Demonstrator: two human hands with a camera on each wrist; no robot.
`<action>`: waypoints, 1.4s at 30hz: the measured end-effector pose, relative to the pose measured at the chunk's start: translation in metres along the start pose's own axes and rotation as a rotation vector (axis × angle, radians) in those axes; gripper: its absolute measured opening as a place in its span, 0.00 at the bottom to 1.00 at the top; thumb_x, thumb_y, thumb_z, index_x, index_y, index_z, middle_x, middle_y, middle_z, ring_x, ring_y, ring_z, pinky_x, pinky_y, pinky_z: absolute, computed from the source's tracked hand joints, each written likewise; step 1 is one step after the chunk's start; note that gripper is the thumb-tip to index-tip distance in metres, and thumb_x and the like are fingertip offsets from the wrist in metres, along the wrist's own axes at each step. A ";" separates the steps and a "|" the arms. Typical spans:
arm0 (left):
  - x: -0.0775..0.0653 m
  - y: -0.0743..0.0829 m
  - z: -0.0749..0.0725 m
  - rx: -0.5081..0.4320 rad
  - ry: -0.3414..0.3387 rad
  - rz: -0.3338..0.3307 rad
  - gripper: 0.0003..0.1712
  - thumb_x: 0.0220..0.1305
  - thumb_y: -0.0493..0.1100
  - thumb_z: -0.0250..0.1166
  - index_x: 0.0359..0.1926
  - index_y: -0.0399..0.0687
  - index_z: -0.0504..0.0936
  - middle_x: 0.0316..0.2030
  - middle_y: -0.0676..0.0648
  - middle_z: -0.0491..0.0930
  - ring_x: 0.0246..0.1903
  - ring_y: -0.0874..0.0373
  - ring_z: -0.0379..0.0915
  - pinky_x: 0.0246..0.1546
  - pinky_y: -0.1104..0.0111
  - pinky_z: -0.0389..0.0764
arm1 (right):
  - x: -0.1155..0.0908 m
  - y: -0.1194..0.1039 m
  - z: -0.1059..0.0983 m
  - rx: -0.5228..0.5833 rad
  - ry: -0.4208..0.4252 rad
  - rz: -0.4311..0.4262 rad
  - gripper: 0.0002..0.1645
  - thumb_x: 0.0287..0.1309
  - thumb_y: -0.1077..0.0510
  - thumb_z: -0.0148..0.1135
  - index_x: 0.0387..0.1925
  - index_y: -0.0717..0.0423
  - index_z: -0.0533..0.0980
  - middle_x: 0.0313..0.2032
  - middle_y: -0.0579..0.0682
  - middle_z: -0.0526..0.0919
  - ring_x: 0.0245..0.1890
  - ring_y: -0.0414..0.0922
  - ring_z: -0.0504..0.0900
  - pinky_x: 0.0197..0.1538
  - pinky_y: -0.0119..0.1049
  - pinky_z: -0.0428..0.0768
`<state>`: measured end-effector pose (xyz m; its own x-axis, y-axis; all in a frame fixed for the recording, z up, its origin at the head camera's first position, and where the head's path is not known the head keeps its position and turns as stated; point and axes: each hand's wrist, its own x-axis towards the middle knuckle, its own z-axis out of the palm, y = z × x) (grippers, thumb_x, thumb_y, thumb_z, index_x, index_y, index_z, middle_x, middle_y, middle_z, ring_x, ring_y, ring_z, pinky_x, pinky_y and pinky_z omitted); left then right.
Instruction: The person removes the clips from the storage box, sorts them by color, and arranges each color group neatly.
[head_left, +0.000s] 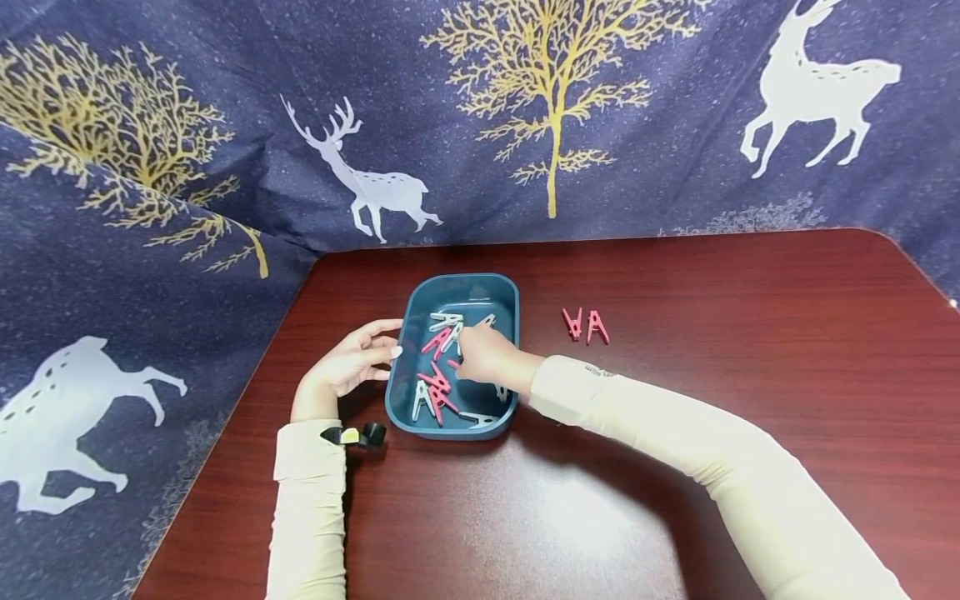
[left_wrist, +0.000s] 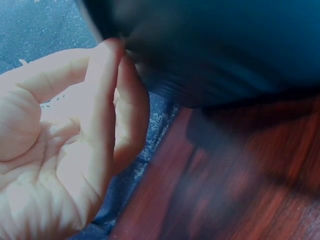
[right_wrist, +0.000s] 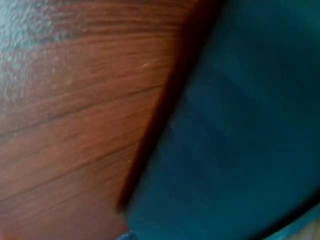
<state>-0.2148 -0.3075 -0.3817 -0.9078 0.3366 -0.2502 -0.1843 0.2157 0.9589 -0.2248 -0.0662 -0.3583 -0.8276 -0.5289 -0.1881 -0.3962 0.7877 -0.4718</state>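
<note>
A blue plastic bin (head_left: 453, 432) stands on the table with several small clothespins inside, some pink (head_left: 441, 400) and some pale (head_left: 422, 399). At its left rim my left hand (head_left: 352, 362) holds the side, thumb on the edge. The left wrist view shows the fingertips (left_wrist: 112, 47) meeting at the bin's edge. My right hand (head_left: 487, 354) reaches over the right wall into the bin, knuckles up, beside a pale clothespin (head_left: 452, 337). Its fingertips are hidden, so any grip is unclear. The right wrist view shows only the bin's outer wall (right_wrist: 235, 125) and table.
Two pink clothespins (head_left: 573, 323) lie on the dark red wooden table (head_left: 720, 350) to the right of the bin. A blue cloth (head_left: 645, 158) with deer and trees hangs behind and at the left. A small black wrist camera (head_left: 372, 435) sits by the left sleeve.
</note>
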 end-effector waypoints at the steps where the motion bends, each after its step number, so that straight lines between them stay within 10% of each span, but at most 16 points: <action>1: 0.000 0.000 0.000 -0.002 -0.001 0.001 0.32 0.67 0.33 0.53 0.70 0.40 0.56 0.40 0.52 0.78 0.36 0.61 0.80 0.39 0.66 0.82 | 0.001 0.000 0.001 -0.016 0.005 -0.001 0.12 0.52 0.57 0.69 0.21 0.58 0.77 0.15 0.48 0.72 0.18 0.41 0.73 0.22 0.29 0.69; 42: 0.001 0.001 0.001 -0.020 -0.005 0.002 0.32 0.68 0.32 0.53 0.70 0.39 0.55 0.40 0.52 0.79 0.35 0.62 0.80 0.38 0.67 0.82 | 0.006 0.001 0.002 -0.106 -0.011 -0.025 0.06 0.54 0.60 0.68 0.26 0.55 0.77 0.22 0.48 0.76 0.28 0.43 0.77 0.32 0.33 0.77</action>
<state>-0.2153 -0.3064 -0.3814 -0.9063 0.3418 -0.2488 -0.1898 0.1969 0.9619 -0.2297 -0.0694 -0.3614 -0.8128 -0.5518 -0.1869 -0.4569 0.8028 -0.3830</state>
